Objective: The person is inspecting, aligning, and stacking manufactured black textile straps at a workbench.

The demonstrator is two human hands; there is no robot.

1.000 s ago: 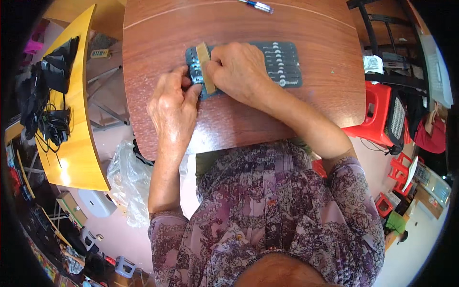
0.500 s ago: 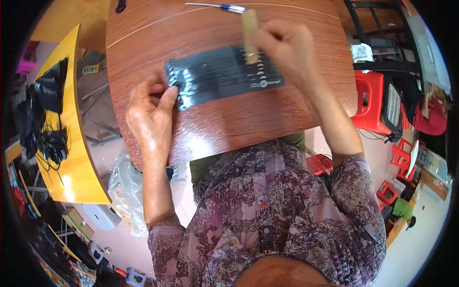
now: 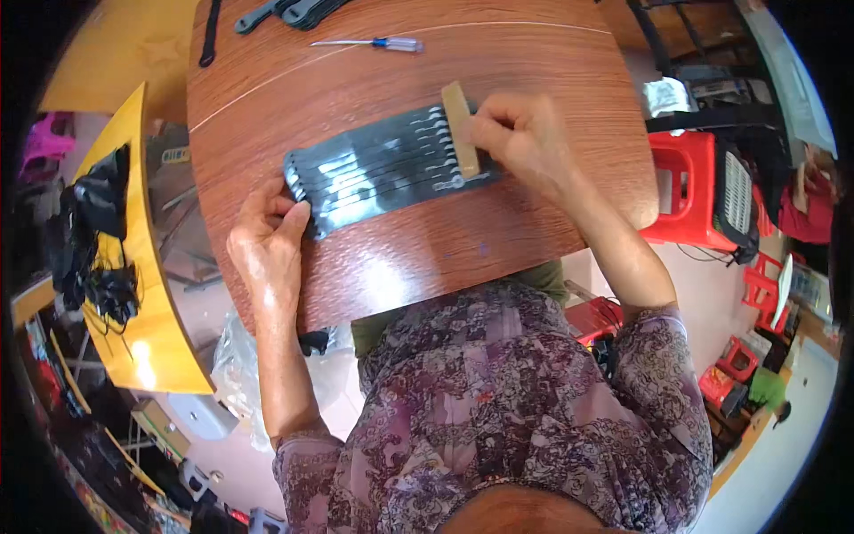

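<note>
A dark, shiny sheet cut into parallel strips (image 3: 365, 173) lies flat on the wooden table, slightly tilted. Its left end shows rounded strip ends, and a row of pale curved cuts or marks runs near its right end. My left hand (image 3: 269, 236) is closed at the left edge of the sheet, thumb and fingers pinching its lower left corner. My right hand (image 3: 527, 142) grips a flat tan strip, like card or wood (image 3: 459, 129), which stands across the right end of the sheet beside the pale marks.
Farther back on the table (image 3: 534, 240) lies a screwdriver (image 3: 396, 44) with a blue and clear handle. Beyond it is a bundle of dark straps (image 3: 311, 11), with a single black strap (image 3: 212, 36) to its left. A red stool (image 3: 680, 182) stands right of the table.
My right hand and the tan strip have come down closer onto the sheet's right end. My view has shifted, so the bundle of dark straps at the back now shows.
</note>
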